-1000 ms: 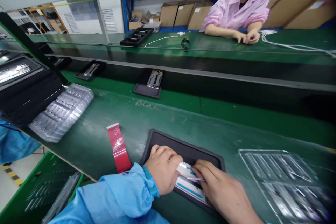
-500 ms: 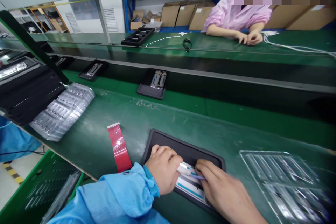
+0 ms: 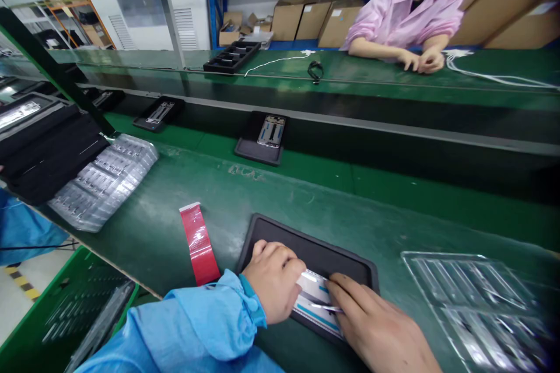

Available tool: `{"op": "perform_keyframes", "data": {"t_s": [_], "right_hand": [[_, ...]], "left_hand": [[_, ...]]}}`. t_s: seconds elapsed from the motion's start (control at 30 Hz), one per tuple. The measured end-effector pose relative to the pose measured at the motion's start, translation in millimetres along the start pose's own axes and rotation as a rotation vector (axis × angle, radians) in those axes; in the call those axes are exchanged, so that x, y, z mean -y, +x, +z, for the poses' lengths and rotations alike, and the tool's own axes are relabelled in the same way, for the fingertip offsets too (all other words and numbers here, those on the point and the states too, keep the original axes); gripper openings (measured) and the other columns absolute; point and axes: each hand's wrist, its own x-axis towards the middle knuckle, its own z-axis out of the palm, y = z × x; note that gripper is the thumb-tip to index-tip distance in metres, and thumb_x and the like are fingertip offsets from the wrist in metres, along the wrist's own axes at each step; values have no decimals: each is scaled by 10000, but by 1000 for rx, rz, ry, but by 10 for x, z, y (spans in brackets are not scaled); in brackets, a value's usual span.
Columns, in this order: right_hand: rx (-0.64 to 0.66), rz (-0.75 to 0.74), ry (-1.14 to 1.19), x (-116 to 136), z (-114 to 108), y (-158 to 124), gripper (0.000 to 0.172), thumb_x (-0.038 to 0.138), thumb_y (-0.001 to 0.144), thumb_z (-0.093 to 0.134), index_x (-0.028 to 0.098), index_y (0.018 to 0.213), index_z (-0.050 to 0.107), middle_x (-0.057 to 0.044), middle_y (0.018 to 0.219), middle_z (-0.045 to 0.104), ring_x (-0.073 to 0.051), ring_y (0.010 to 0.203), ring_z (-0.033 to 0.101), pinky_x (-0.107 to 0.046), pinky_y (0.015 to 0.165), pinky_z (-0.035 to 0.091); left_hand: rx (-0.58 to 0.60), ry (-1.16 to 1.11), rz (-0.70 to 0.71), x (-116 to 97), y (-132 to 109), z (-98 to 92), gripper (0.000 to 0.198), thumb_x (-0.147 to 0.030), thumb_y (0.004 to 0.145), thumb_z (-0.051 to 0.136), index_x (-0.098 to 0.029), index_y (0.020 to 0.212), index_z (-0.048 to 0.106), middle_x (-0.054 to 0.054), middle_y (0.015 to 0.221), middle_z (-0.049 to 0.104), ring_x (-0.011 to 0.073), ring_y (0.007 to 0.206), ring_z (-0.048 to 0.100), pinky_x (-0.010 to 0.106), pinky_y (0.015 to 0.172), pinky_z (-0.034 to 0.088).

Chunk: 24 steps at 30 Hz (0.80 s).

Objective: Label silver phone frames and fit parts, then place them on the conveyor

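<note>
A phone frame [image 3: 315, 287], silver with blue strips, lies in a black tray [image 3: 301, 239] on the bench in front of me. My left hand [image 3: 275, 281] is closed over the frame's left end and holds it down in the tray. From the right, my right hand [image 3: 371, 317] grips what look like slim metal tweezers [image 3: 327, 306], whose tip points left over the frame's middle. My fingers cover both ends of the frame.
A strip of red tape [image 3: 200, 245] lies left of the tray. Clear plastic trays [image 3: 476, 297] sit at right, another clear tray [image 3: 105, 180] at left. Phone frames in black trays [image 3: 258, 151] line the belt. Across it, a person in pink [image 3: 406, 23] works. A green crate [image 3: 39, 315] stands below.
The tweezers' tip has shifted lower and a little right over the frame, with my right hand slightly turned. My left hand stays on the frame. The view has shifted slightly.
</note>
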Motion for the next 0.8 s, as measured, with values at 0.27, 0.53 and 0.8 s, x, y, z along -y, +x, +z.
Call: {"op": "perform_keyframes", "data": {"t_s": [0.27,0.53,0.8], "right_hand": [[31,102,-57,90,85,-186,325,210,926,448,200,1190,639,-75,1251,674,-216,1016,681,-342,862,529],[94,238,160,62,-95,-50,325,209,900,471,194,1165,659,-96,1253,673,-226,971,707,-339,780,604],[-159,666,762,-236,-449,10,331,419,954,473,205,1011,720,-110,1162,688,-250,1086,663,-350,942,545]], "left_hand": [[-12,9,-3,-4,-19,17,263,-265,860,588,-187,1111,579,90,1158,620,270,1121,528,485,993,361],[-13,34,6,-2,-20,29,244,-263,857,595,-186,1088,584,85,1137,619,267,1108,529,478,978,363],[-35,48,6,3,-35,81,235,-270,847,613,-200,1070,590,76,1120,617,267,1097,525,480,979,353]]}}
